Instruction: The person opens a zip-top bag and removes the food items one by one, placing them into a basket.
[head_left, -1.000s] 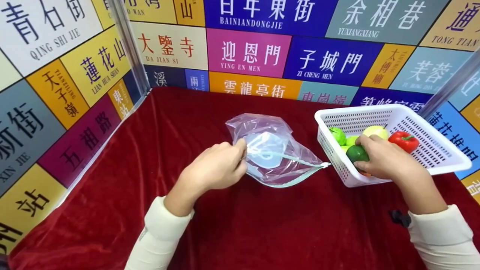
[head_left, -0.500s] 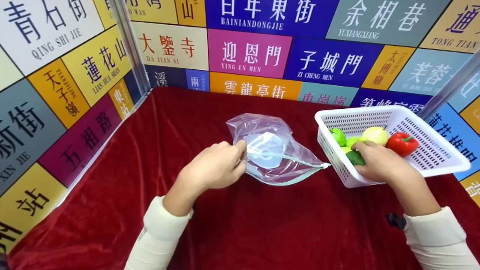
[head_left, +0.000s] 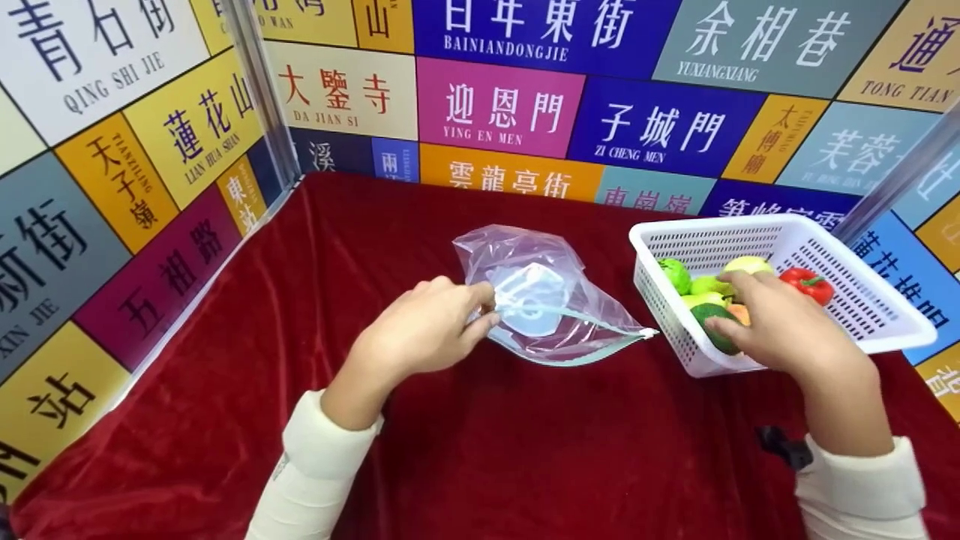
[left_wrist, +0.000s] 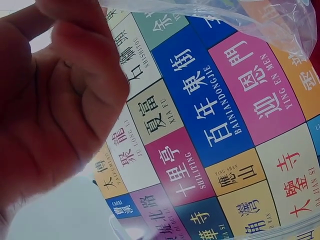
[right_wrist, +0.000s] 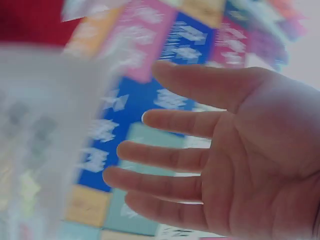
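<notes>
- Left hand [head_left: 427, 330]: pinches the mouth edge of the clear zip bag [head_left: 551, 315], which lies mid-cloth, just left of the basket.
- Right hand [head_left: 780, 326]: fingers spread wide, holding nothing, over fruit at the white basket [head_left: 885, 330]'s near rim.
- Red cloth [head_left: 487, 450]: bare in front; sign walls enclose three sides.

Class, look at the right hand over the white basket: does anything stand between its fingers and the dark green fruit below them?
Nothing visible does. The right hand hovers open over the white basket, fingers spread, with the dark green fruit just below and left of them, uncovered. Other produce lies beside the fruit, not over it.
</notes>
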